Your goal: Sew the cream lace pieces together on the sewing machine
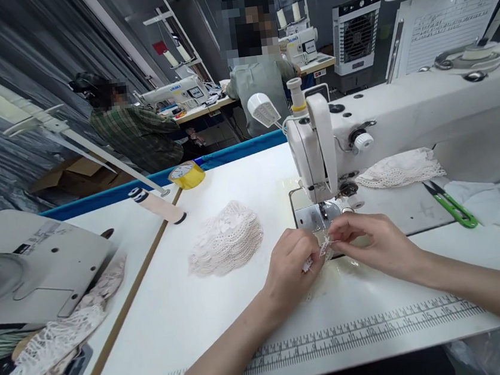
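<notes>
A small strip of white lace (pixel 325 246) is pinched between my two hands, just in front of the sewing machine's needle area (pixel 323 210). My left hand (pixel 292 261) is closed around the lace's left part, with a bit of it poking out below the fingers. On the other side, my right hand (pixel 373 242) grips the lace with thumb and fingertips beside the metal needle plate. The white sewing machine (pixel 386 118) stands over the work. To the left of my left hand lies a fanned stack of pale lace pieces (pixel 226 238).
Green thread snips (pixel 453 205) and another lace stack (pixel 404 168) lie right of the needle. Yellow tape (pixel 186 175) and a thread cone (pixel 157 205) are at the back left. A ruler strip (pixel 348 339) runs along the front edge. Two people (pixel 132 125) sit beyond the table.
</notes>
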Demonstrator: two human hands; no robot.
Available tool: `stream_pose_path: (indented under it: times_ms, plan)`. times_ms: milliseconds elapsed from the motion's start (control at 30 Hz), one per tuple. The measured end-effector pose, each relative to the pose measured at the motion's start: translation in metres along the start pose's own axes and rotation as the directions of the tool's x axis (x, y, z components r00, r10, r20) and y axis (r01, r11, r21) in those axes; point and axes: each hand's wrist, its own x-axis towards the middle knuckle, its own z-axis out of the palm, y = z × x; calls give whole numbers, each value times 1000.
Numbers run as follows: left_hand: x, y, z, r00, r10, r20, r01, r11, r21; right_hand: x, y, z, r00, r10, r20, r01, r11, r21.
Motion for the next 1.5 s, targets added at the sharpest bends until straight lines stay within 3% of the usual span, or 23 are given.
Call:
stream_pose_path:
  times_ms: [400,533,600,700,800,900,1033,1167,1233,1267,1333,1400,1433,1500]
  plan:
    - [2,-5,3,988,145,-56,-143,989,30,-1,-1,-2,988,-140,66,147,982,-121]
    - [1,-4,3,992,110,-66,-109,994,25,-2,6,-4,958,-285,34,283,923,-259]
    - [1,-4,3,996,72,-46,-71,997,22,-3,10,-6,895,-447,19,416,816,-402]
    - [0,-2,2,1000,-3,4,3,1000,5,-6,10,-11,728,-673,133,592,518,-617]
    - [-1,0,1,997,-63,33,65,997,-49,-6,2,-17,588,-751,301,692,274,-668]
    - [-1,-1,1,997,-69,16,71,991,-116,-4,-8,-19,488,-781,390,727,117,-676]
    - [-2,-3,4,999,46,-17,-48,993,-109,-1,-11,-18,445,-788,426,728,41,-685]
    - [-4,3,0,998,51,-46,-54,996,-71,-4,-16,-19,420,-778,467,751,9,-660]
    - [-2,11,-8,999,-27,30,30,994,-105,-9,-23,-19,447,-771,453,772,78,-630]
    - [0,15,-13,990,-96,106,110,985,-134,-11,-27,-19,504,-756,418,769,173,-616]
    - [5,22,-22,915,-264,304,322,933,-161,-14,-33,-17,706,-640,302,675,482,-558]
    - [12,24,-24,804,-385,454,472,877,-92,-12,-32,-15,908,-368,201,419,790,-447]
    - [15,22,-23,761,-429,486,503,864,-25,-9,-29,-13,961,-212,179,268,879,-394]
    - [19,15,-16,717,-501,485,508,852,129,1,-17,-10,985,29,172,36,930,-365]
